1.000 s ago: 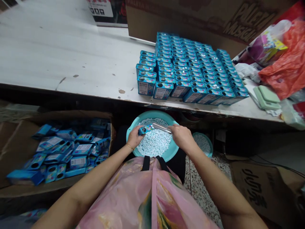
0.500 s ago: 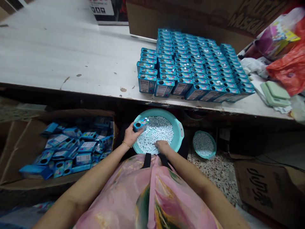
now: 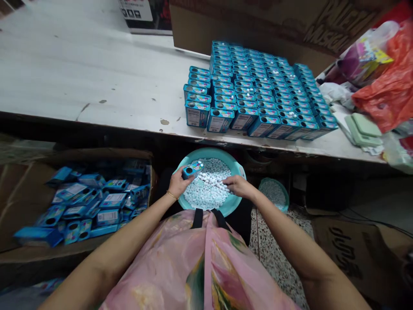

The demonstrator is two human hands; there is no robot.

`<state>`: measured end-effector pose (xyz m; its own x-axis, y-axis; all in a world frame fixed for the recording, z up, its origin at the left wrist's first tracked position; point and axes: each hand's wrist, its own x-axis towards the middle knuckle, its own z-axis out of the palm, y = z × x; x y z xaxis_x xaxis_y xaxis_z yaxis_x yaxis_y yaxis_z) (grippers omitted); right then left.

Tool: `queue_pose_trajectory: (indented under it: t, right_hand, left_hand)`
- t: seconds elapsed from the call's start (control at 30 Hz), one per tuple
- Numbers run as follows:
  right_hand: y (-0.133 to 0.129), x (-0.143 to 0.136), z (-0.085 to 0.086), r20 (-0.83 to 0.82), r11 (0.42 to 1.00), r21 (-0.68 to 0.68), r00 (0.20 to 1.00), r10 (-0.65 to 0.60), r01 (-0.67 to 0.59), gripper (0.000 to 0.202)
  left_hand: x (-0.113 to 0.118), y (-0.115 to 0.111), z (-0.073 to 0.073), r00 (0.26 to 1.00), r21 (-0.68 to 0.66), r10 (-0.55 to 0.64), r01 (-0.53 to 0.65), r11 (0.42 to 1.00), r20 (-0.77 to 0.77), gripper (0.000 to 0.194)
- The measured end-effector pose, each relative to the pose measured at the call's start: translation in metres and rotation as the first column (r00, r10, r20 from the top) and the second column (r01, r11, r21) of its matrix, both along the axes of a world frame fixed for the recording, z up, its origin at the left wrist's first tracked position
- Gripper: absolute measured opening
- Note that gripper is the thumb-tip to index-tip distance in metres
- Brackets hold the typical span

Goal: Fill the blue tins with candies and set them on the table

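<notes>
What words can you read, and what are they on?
"PALETA MUSICAL": big brown box at the back.
Blue box in the left hand: too blurred.
Other blue boxes: too small and blurred.
Black-and-white box: too small.
Floor box: big dark characters, too unclear.

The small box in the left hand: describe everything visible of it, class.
The small box is blue, apparently card, with a dark round spot or hole and colourful print on its top. Held tilted in the left hand over the basin of pale pieces, it has a few white pieces at its far end.
</notes>
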<state>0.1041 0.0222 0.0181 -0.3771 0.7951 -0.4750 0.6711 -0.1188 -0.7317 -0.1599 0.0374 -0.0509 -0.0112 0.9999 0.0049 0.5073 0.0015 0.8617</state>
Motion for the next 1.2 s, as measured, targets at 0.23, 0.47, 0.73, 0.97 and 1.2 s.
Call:
queue_pose_trajectory:
  t: [0.23, 0.47, 0.73, 0.97, 1.2]
  right_hand:
    - [0.03, -0.026, 0.054, 0.262, 0.949, 0.149, 0.936, 0.233, -0.278, 0.026]
    - [0.028, -0.075, 0.106, 0.704, 0.876, 0.119, 0.662, 0.257, -0.467, 0.028]
    - [0.016, -0.053, 0.121, 0.693, 0.898, 0.149, 0.691, 0.205, -0.415, 0.028]
    - [-0.007, 0.021, 0.062, 0.296, 0.963, 0.268, 0.951, -0.093, 0.011, 0.032]
    - [-0.016, 0.007, -0.011, 0.093, 0.962, 0.203, 0.974, -0.207, 0.185, 0.034]
  left_hand:
    - [0.006, -0.002, -0.012, 0.986, 0.114, -0.131, 0.142, 0.983, -0.103, 0.042]
    - [0.006, -0.002, -0.016, 0.979, 0.144, -0.169, 0.185, 0.972, -0.112, 0.039]
    - [-0.001, -0.007, 0.0, 0.991, 0.089, -0.136, 0.135, 0.987, 0.005, 0.039]
    - [-0.041, 0.019, 0.096, 0.973, 0.135, -0.155, 0.133, 0.982, 0.168, 0.043]
    - [-0.021, 0.133, 0.13, 0.957, 0.252, -0.258, 0.219, 0.943, 0.135, 0.043]
